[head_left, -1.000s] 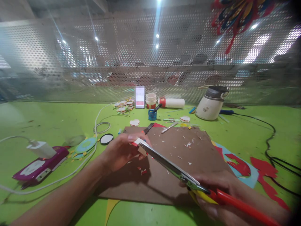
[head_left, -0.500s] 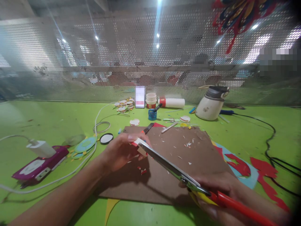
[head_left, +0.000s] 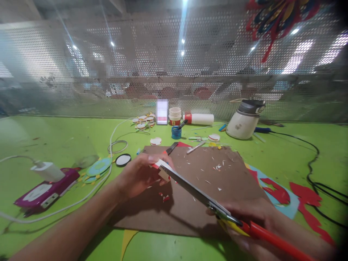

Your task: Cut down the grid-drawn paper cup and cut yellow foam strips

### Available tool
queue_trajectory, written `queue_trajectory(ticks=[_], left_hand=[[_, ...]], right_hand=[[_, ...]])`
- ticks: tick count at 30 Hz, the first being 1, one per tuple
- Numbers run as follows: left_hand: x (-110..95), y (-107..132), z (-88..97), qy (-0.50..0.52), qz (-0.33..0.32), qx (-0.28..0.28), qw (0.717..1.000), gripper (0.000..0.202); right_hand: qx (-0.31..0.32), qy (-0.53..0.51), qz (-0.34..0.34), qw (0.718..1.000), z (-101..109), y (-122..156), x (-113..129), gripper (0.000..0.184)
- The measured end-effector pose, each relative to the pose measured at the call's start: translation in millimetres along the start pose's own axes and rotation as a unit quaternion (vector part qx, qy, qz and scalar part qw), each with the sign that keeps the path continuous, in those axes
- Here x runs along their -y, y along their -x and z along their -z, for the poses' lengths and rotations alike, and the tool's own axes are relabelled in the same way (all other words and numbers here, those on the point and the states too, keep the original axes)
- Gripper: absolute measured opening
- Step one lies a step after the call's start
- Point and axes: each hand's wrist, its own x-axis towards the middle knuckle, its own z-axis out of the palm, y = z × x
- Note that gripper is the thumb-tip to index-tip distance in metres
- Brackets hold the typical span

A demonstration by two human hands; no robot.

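The left hand (head_left: 143, 174), its arm slanting from lower left, pinches a small red-and-white paper piece (head_left: 164, 175) above a brown board (head_left: 228, 181); the right hand (head_left: 255, 217) grips scissors (head_left: 190, 187), tips at the paper. Scraps (head_left: 164, 197) litter the board; a blue jar (head_left: 176, 132) stands beyond, a power strip (head_left: 46, 192) far left

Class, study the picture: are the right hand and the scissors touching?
Touching. The head view shows the right hand closed around the scissors at their red and yellow handles.
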Motion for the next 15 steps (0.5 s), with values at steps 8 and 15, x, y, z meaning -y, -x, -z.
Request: queue_trajectory(ticks=[8,15], left_hand=[[-0.9,-0.3,-0.8,-0.006,0.002,0.003,1.0,0.043],[-0.1,0.0,1.3,-0.006,0.011,0.001,1.0,0.041]], right_hand=[[0.02,0.056,0.001,0.998,0.9,0.5,0.2,0.029],[0.029,0.032,0.01,0.999,-1.7,1.3,1.4,0.028]])
